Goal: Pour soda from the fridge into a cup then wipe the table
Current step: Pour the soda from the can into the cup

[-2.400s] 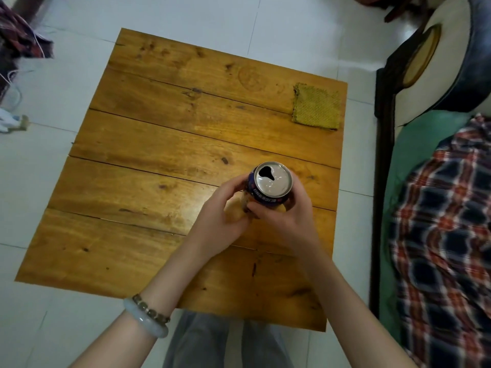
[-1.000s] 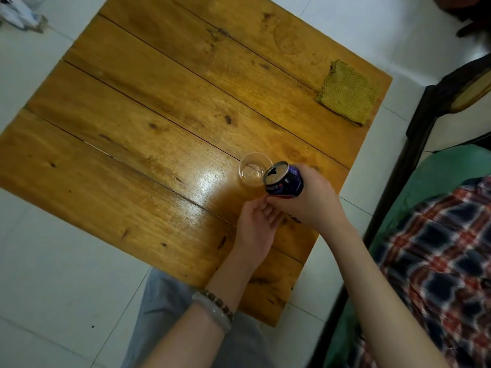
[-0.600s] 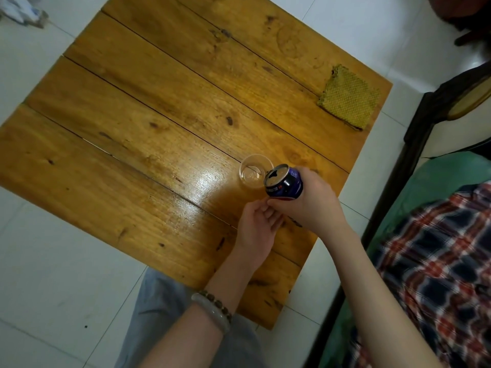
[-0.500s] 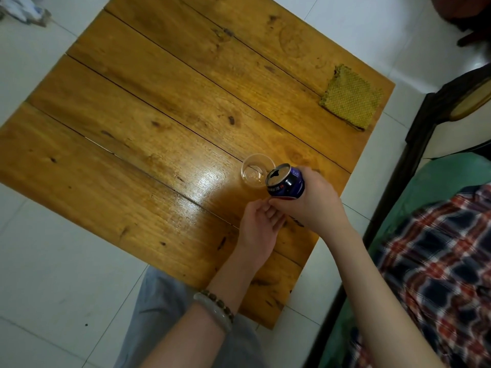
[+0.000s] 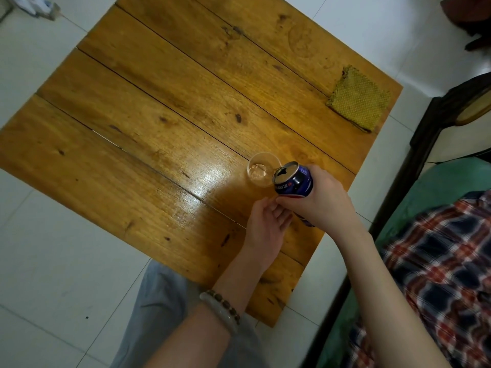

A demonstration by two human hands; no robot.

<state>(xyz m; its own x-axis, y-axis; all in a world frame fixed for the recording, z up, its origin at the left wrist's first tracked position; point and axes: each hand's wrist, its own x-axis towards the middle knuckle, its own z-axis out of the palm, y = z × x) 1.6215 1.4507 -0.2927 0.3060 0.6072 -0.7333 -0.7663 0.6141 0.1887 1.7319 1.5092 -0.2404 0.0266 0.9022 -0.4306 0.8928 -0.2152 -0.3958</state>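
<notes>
on white tile floor: plank table w/ cloth

**OBSCURED AND CROPPED AREAS**

Hidden inside the right hand: base and rear wall of the can. Too small to read: print on the can. Overlapped by the can: near rim of the cup; fill level unclear. Partly covered by the right hand: fingertips of the left hand. Cropped at top and left edges: counter corners. Cropped at right edge: plaid fabric.
</notes>
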